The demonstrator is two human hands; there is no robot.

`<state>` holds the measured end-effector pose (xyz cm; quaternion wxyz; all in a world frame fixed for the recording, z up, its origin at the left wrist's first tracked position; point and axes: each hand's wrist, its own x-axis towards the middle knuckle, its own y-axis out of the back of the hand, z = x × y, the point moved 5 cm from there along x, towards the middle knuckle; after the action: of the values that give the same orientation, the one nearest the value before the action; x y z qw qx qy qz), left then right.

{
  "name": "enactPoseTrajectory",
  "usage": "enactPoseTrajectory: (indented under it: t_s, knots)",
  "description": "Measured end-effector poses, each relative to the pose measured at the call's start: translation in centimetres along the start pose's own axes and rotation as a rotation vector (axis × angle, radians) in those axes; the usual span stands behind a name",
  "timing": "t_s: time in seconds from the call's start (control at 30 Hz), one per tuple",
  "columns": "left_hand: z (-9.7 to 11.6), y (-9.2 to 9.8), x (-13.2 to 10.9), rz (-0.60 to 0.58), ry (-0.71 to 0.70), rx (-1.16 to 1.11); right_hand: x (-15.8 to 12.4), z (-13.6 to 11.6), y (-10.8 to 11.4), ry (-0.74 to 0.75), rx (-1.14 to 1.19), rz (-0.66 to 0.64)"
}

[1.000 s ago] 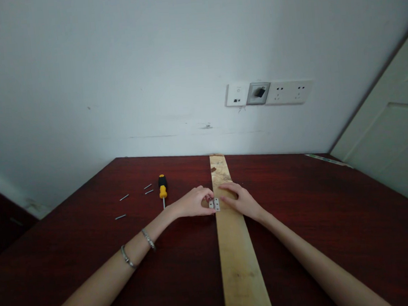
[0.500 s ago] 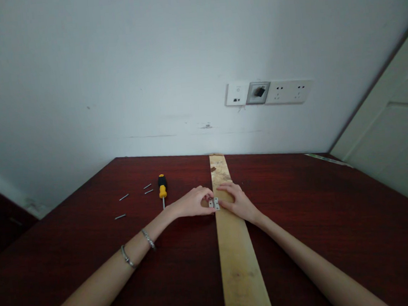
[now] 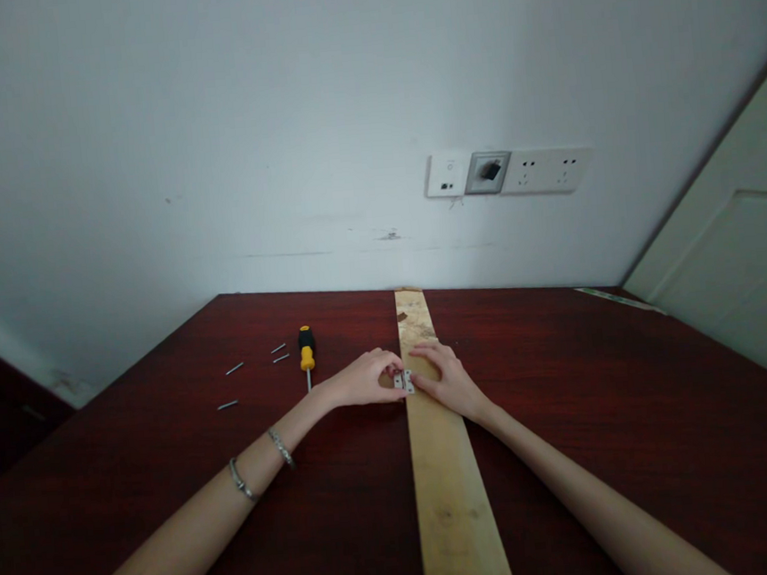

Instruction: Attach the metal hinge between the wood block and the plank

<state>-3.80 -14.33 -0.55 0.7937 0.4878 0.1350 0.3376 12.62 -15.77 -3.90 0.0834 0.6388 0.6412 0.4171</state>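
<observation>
A small metal hinge (image 3: pixel 408 381) lies at the left edge of a long wooden board (image 3: pixel 451 505), one leaf on the wood and the other reaching past the edge. My left hand (image 3: pixel 373 379) grips the hinge from the left, thumb at its near end and fingers at its far end. On the board's right side rests my right hand (image 3: pixel 451 380), its thumb tip touching the hinge's right leaf and its fingers stretched across the wood, apart from the thumb. Part of the hinge is hidden by the left fingers.
A screwdriver (image 3: pixel 307 350) with a yellow and black handle lies left of the board, its tip hidden behind my left wrist. Several screws (image 3: pixel 235 368) are scattered farther left on the dark red table (image 3: pixel 190 465). The wall with sockets (image 3: pixel 544 172) borders the table's far edge.
Both hands and the hinge keep their places on the board. The whole view has shifted very slightly.
</observation>
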Motion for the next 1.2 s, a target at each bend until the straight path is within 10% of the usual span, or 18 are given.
enactPoseTrajectory:
  t_s: [1.2]
  knots:
    - [-0.34,-0.14,0.04,-0.04,0.017,-0.016,0.06,0.21,-0.19,0.004,-0.054,-0.003]
